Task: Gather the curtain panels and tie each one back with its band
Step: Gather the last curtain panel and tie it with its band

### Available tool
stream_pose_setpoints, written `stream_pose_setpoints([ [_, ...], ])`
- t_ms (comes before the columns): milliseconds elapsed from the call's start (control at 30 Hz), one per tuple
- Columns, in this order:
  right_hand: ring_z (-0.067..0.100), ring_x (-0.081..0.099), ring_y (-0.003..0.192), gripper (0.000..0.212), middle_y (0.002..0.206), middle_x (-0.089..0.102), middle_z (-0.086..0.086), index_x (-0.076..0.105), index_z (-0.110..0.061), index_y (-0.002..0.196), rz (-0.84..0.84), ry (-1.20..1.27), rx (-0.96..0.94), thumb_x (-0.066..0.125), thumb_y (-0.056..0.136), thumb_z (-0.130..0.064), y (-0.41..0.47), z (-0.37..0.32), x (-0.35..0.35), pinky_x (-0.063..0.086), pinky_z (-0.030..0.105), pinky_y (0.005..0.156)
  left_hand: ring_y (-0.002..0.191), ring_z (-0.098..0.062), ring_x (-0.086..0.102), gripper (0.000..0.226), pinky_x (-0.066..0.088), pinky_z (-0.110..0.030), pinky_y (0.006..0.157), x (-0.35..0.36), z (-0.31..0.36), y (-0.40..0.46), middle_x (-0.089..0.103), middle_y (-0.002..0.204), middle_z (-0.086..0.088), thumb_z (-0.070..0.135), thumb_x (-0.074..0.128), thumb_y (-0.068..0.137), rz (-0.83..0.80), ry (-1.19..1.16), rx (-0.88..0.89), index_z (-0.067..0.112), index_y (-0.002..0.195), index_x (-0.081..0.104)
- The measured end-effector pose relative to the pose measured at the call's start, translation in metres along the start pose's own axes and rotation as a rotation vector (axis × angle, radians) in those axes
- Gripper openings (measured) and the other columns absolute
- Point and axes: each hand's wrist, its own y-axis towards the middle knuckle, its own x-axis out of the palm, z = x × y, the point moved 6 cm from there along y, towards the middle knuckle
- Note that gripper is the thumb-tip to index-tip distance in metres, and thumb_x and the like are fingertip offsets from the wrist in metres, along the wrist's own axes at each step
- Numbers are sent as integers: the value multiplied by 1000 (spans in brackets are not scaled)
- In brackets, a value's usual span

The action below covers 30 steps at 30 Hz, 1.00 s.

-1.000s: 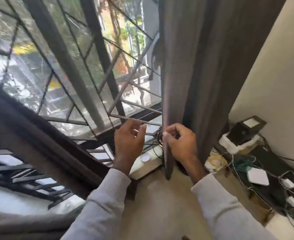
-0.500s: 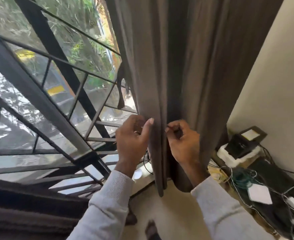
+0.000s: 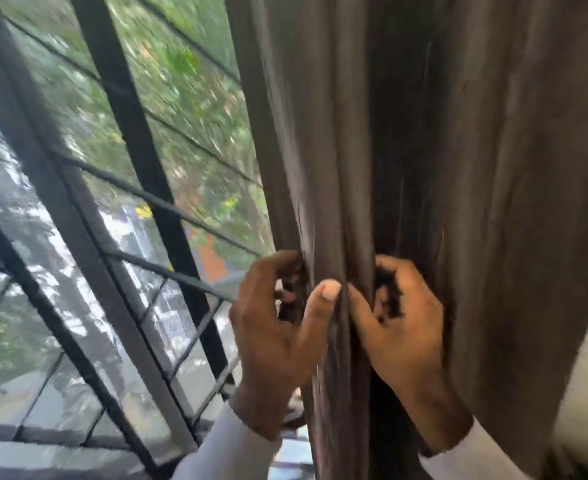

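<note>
My left hand point(image 3: 278, 341) sits just left of centre in the lower half of the frame, and its thumb is pressed flat against the front of a narrow fold of the curtain point(image 3: 458, 168), nail facing up at me. The other fingers of that hand curl around behind the fold's left edge, so the cloth is pinched between thumb and fingers. My right hand point(image 3: 403, 327) is just beside it, on the other side of the same fold, thumb against the fabric and the remaining fingers bent inward into a dark crease (whether they actually have cloth clamped in there or only rest against it I cannot tell; the crease is in deep shadow). The two thumbs nearly meet across the fold.

The curtain itself is a brownish-grey panel that fills the whole right half of the picture, hanging from the top edge down past my wrists in long vertical pleats, bunched most tightly where my hands hold it. No tie band shows in this view.

To the left, the window point(image 3: 188, 140) takes up the upper left and centre left of the frame, with a dark metal grille point(image 3: 136, 140) of slanted bars crossing it and blurred green foliage outside. My pale sleeves point(image 3: 223, 452) come in from the bottom edge (everything is a bit smeared by motion). A strip of light wall point(image 3: 587, 393) shows at the lower right, beside the curtain's outer edge.
</note>
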Motion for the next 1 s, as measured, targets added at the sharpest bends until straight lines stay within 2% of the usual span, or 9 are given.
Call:
stream_pose_setpoints([
  [200,17,55,53,41,81,67,-8,68,-23,116,10,190,-200,89,82,-29,98,-72,-4,51,30,48,102,-11,71,61,52,-18,86,-3,81,75,70,111,15,77,71,84,125,195,168,29,123,66],
  [333,4,49,57,37,81,64,-14,67,-25,114,79,185,-365,86,83,-34,151,-140,-18,52,28,60,104,-11,68,45,55,-33,89,-12,133,125,66,108,15,56,82,85,248,359,288,27,116,65],
  [467,11,64,79,35,91,68,-12,67,-26,113,110,118,-490,82,85,-40,200,-200,-29,55,32,75,97,-15,66,29,53,-34,82,-27,173,182,66,97,10,52,73,96,277,382,384,25,101,64],
  [600,22,70,86,40,87,70,-11,69,-27,111,24,41,-466,78,82,-53,256,-236,-27,59,41,80,89,-21,69,40,50,-33,76,-49,160,257,72,89,0,61,60,100,328,142,94,23,90,66],
  [667,19,68,82,45,80,67,-12,71,-25,112,-10,50,-449,78,82,-58,276,-253,-28,58,37,79,104,-27,71,25,51,-36,83,-48,143,289,75,113,-10,44,66,105,178,8,-165,19,109,66],
  [733,16,67,83,49,83,66,-12,70,-23,117,-67,25,-433,76,85,-60,287,-270,-25,55,33,78,107,-28,72,26,55,-43,87,-33,133,304,72,131,-19,21,64,108,-27,-190,-370,13,132,58],
  [800,18,66,87,51,88,67,-9,69,-23,120,-100,-34,-432,75,86,-61,293,-284,-20,56,35,78,98,-28,73,32,58,-46,86,-23,134,311,76,123,-22,7,63,105,-107,-284,-387,12,137,57],
  [867,18,67,86,46,88,68,-8,69,-25,115,-106,-83,-424,74,87,-61,298,-292,-15,57,36,78,87,-26,73,29,57,-42,77,-26,133,316,79,104,-16,0,62,102,-102,-275,-335,11,129,62],
  [1000,28,67,84,28,83,67,-1,63,-21,87,-72,-191,-418,71,90,-47,302,-298,-14,54,36,72,93,-27,71,15,59,-38,77,-78,111,320,76,102,-13,7,62,105,-32,-229,-268,2,116,71],
])
